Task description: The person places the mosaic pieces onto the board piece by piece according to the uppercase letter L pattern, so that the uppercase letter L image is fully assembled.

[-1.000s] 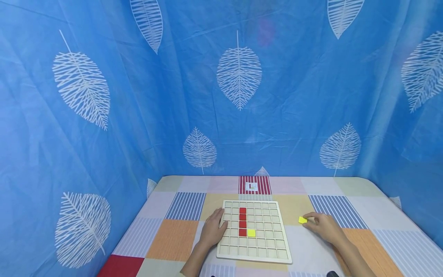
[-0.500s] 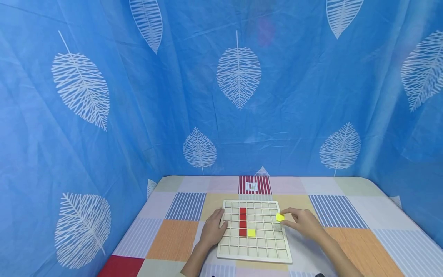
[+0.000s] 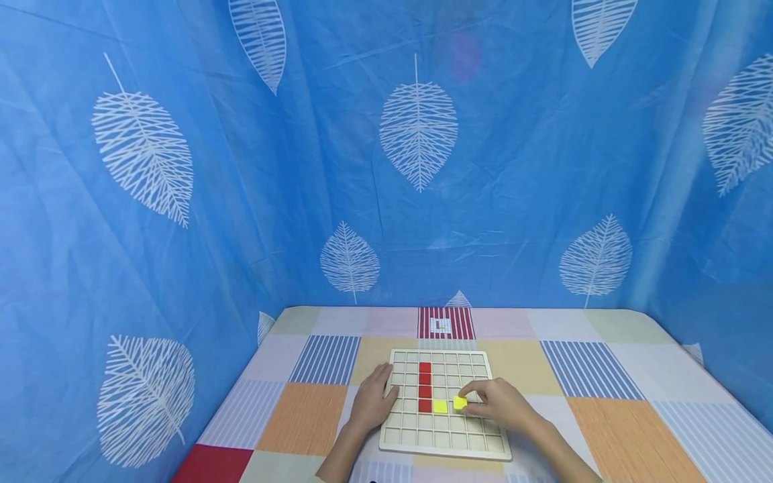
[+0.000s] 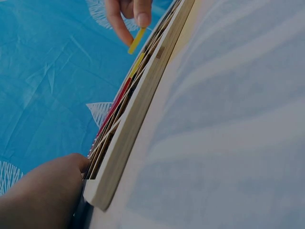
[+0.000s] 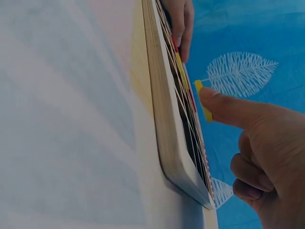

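Observation:
A pale grid board (image 3: 417, 437) with square cells lies on the table. Several red square tiles (image 3: 425, 380) form a column in it, and a yellow tile (image 3: 440, 407) sits right of the lowest red one. My right hand (image 3: 502, 404) pinches a second yellow tile (image 3: 459, 403) between thumb and fingers. In the right wrist view this held yellow tile (image 5: 203, 101) is above the board's surface, apart from it. My left hand (image 3: 370, 396) rests on the board's left edge, its fingers extended and its thumb over the cells.
A patchwork-patterned cloth (image 3: 311, 406) covers the table. At its far side lies a small card with a printed grid (image 3: 441, 325). Blue curtains (image 3: 483, 168) with white leaf prints surround the table at the back and sides.
My right hand has carried the yellow tile leftward from the cloth at the board's right to over the board, close to the seated yellow tile. My left hand stays in place.

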